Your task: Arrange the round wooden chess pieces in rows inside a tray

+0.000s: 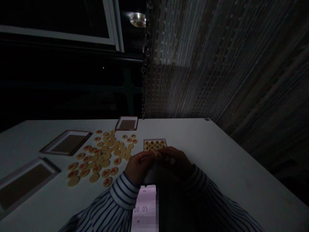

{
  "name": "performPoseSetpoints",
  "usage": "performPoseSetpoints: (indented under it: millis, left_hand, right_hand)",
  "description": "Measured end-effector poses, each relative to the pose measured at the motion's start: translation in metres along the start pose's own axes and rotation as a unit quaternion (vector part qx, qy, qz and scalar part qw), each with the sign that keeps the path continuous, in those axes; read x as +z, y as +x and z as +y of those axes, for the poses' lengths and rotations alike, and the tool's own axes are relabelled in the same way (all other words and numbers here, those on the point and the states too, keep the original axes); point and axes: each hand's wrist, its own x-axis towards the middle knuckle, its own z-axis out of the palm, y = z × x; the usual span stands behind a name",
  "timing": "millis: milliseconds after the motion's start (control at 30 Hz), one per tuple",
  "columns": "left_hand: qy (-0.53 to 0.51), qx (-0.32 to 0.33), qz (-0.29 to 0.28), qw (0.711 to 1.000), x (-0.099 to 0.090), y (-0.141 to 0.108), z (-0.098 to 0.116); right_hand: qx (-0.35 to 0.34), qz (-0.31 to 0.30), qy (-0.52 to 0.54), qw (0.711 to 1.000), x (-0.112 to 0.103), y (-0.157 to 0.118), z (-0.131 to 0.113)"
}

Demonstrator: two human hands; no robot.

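A small tray (166, 140) holds neat rows of round wooden Chinese chess pieces (152, 148) with black characters. Both my hands meet at its near edge and cover the front of it. In the pinched fingers of my right hand (177, 161) a pale Chinese chess piece (158, 156) partly shows. My left hand (139, 166) is closed beside it, fingertips touching or nearly touching that piece; whatever it grips is hidden. To the left lie many loose Chinese chess pieces (105, 163), some face down, others showing red or black characters.
Shallow boxes or lids stand at the left: one near (26, 182), one farther back (66, 142) and a smaller one (126, 123) at the far edge. A lit phone (145, 209) showing a timer lies below my wrists. Behind the white table (217, 167) hangs a string curtain (183, 64).
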Motion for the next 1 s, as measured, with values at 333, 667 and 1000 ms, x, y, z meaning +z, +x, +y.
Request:
performPoseSetpoints:
  millis: [333, 667, 1000]
  left_hand:
    - [0.264, 0.120, 0.133, 0.948, -0.019, 0.007, -0.003]
    - [0.455, 0.155, 0.093, 0.872, -0.022, 0.009, -0.013]
    - [0.492, 0.152, 0.082, 0.853, -0.022, 0.010, -0.017]
  right_hand:
    - [0.012, 0.030, -0.083, 0.996, -0.014, 0.000, 0.015]
    - [0.035, 0.027, -0.131, 0.990, -0.016, -0.004, 0.026]
    - [0.052, 0.006, -0.166, 0.985, -0.017, -0.007, 0.035]
